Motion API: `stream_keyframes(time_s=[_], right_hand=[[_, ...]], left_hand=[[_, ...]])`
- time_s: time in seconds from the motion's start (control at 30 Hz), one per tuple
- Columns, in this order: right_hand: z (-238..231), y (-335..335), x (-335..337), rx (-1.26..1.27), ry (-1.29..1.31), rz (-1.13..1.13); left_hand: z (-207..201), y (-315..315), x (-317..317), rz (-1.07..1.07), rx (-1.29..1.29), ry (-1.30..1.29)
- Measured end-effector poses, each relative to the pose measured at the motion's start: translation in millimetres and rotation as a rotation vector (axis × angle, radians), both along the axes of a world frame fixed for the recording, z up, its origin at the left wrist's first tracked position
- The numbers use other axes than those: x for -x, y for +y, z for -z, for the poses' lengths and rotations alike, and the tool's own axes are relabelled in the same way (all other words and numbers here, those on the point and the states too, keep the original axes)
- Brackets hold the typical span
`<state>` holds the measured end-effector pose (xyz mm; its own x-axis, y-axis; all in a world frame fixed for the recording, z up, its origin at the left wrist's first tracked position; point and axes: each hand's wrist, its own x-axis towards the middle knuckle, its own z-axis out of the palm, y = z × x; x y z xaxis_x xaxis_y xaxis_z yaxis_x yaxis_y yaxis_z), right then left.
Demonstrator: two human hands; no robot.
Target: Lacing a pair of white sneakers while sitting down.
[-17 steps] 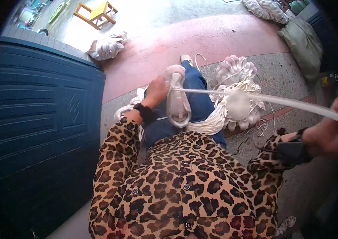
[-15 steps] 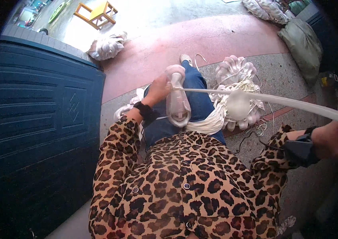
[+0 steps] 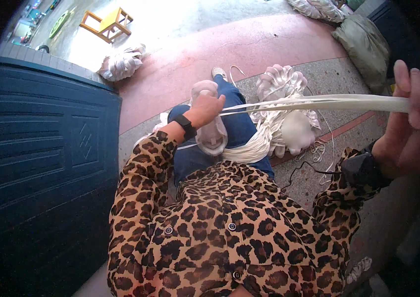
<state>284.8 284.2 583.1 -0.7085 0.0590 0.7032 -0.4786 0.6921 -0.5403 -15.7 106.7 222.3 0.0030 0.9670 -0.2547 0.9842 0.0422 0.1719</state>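
Observation:
A pale pink and white shoe lies on my lap, its opening toward me. My left hand is closed over its middle, pinching the white shoelace there and covering part of the shoe. From that hand the shoelace runs to the right in nearly straight strands. Far to the right, my raised right hand has the lace caught at its fingers, some of which point upward. A thick hank of white laces drapes across my thigh beside the shoe.
Right of my leg, a tied bundle of similar shoes rests on the floor. Another bundle lies beyond the blue door at left. A yellow stool stands farther off. Near the right wall sits a grey-green sack.
My right hand has risen, and its fingers now show with the lace. My left hand has turned and come over the shoe's middle. The lace strands have spread apart, and the view has shifted slightly.

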Motion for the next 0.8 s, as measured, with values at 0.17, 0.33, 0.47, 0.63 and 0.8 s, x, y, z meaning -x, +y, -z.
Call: stream_keyframes(time_s=[0.17,0.33,0.47,0.63,0.8], right_hand=[[16.9,3.1,-24.8,-0.244,-0.197,0.168],[28.9,-15.0,32.2,0.07,-0.094,-0.087],[41.8,-18.8,20.9,-0.504,0.033,0.396],[40.0,-13.1,31.3,-0.211,0.026,0.141],[49.2,-20.5,55.3,0.454,-0.041,-0.09]], left_hand=[[57.5,20.0,36.8,0.075,-0.015,-0.288],[52.9,41.3,49.7,-0.05,0.054,-0.33],[46.4,26.9,49.5,0.074,0.045,-0.262],[28.4,33.7,26.7,0.049,0.13,-0.3],[31.9,36.6,36.1,-0.137,0.114,-0.459]])
